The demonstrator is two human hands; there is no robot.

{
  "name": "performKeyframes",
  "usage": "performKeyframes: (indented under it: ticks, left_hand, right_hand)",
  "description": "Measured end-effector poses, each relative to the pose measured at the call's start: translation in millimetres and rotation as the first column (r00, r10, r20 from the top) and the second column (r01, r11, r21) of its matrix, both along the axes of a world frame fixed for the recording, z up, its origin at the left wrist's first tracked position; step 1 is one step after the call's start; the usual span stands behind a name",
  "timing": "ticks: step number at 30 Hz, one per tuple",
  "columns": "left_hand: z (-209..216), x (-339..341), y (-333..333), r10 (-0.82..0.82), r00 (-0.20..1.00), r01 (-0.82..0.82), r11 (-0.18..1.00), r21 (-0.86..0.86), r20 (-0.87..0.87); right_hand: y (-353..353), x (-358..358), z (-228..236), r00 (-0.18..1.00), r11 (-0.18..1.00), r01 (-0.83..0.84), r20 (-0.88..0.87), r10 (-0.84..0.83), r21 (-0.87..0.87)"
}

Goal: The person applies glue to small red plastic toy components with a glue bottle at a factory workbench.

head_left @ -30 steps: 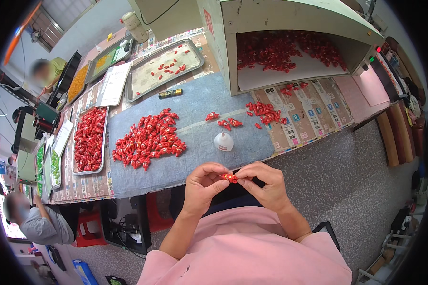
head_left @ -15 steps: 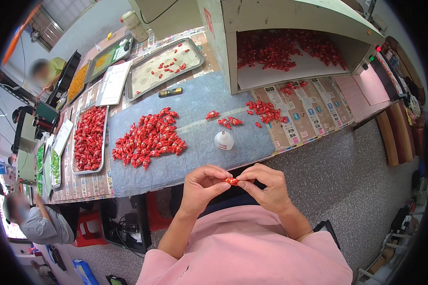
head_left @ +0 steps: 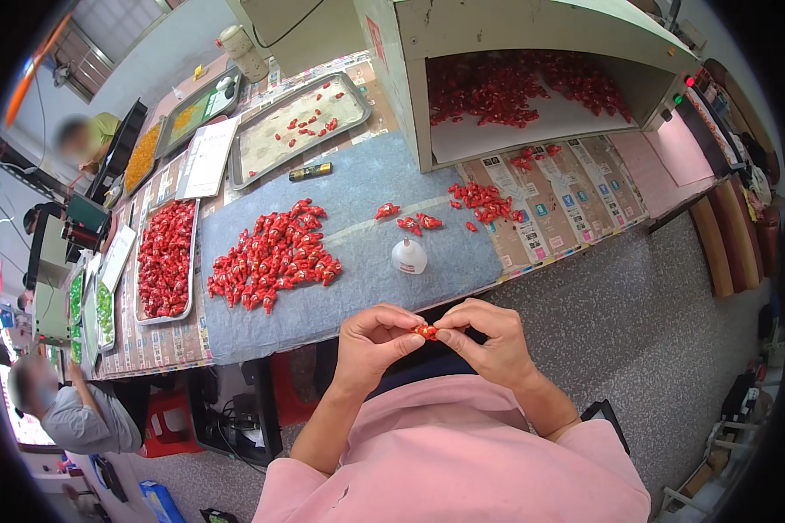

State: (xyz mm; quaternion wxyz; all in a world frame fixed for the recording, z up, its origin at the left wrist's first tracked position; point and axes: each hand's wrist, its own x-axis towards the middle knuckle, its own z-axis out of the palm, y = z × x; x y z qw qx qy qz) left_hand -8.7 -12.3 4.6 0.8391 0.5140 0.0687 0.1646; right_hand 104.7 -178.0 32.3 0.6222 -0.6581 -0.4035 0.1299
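Between my two hands, just off the table's near edge, is a small red figurine (head_left: 426, 332) with yellowish marks. My left hand (head_left: 372, 342) pinches its left end between thumb and fingers. The other end sits in the pinch of my right hand (head_left: 484, 340). Ahead on the blue cloth (head_left: 358, 305) stands a small white squeeze bottle (head_left: 409, 256) with a thin tip. Three similar red figurines lie just beyond it. To the left, a large heap of red figurines (head_left: 275, 253) covers part of the cloth, and a smaller pile of red pieces (head_left: 484, 202) lies to the right.
A metal tray (head_left: 188, 296) full of red pieces stands left of the heap. Farther back are a tray (head_left: 262, 148) with scattered red bits, a dark cylinder (head_left: 310, 172), and an open-fronted cabinet (head_left: 419, 105) holding red pieces. Two people sit at the left.
The whole view has shifted very slightly. Both hands keep the same pinch on the red figurine, and nothing on the table has visibly moved.
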Motion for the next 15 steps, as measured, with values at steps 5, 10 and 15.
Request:
performKeyframes:
  ticks: [5,10,15]
  left_hand:
    - [-2.6,0.2,0.8,0.002,1.0,-0.002,1.0,-0.018,0.003]
    - [2.7,-0.4,-1.1,-0.01,0.996,0.002,0.996,-0.086,-0.086]
    - [2.4,-0.5,0.6,-0.03,0.995,0.022,0.997,-0.078,-0.095]
  right_hand:
    - [0.2,0.0,-1.3,1.0,1.0,-0.006,-0.011,0.006,-0.007]
    - [1.5,1.1,0.8,0.998,0.999,-0.014,-0.069,0.011,-0.039]
    - [2.0,1.9,-1.4,0.992,0.998,-0.024,-0.124,0.016,-0.063]
